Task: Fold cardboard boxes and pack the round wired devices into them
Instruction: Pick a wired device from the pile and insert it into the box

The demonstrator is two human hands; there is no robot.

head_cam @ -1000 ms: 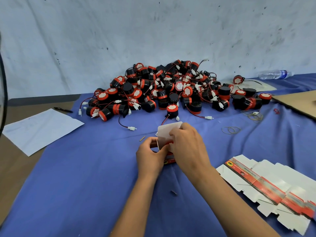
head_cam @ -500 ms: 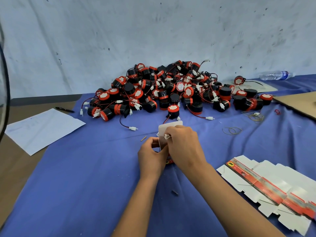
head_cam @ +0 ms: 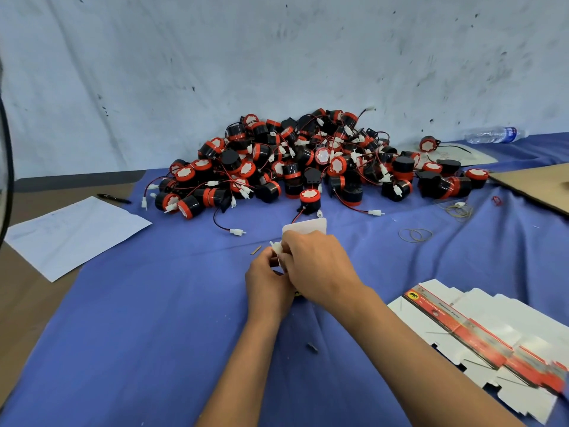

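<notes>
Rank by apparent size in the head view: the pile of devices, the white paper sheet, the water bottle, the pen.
1. Pile of devices
2. White paper sheet
3. Water bottle
4. Pen

The bottle lies farther away, so its true size against the pen's is unsure.

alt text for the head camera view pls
Both hands, left and right, hold a small white box with a white connector over a blue cloth, behind them a pile of red-and-black wired devices, flat boxes at right.

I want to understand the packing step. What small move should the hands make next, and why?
Probably tuck the white connector down into the small box. Both the left hand and the right hand are at the box, its flap stands up open, and the connector sticks out at the fingertips.
</notes>
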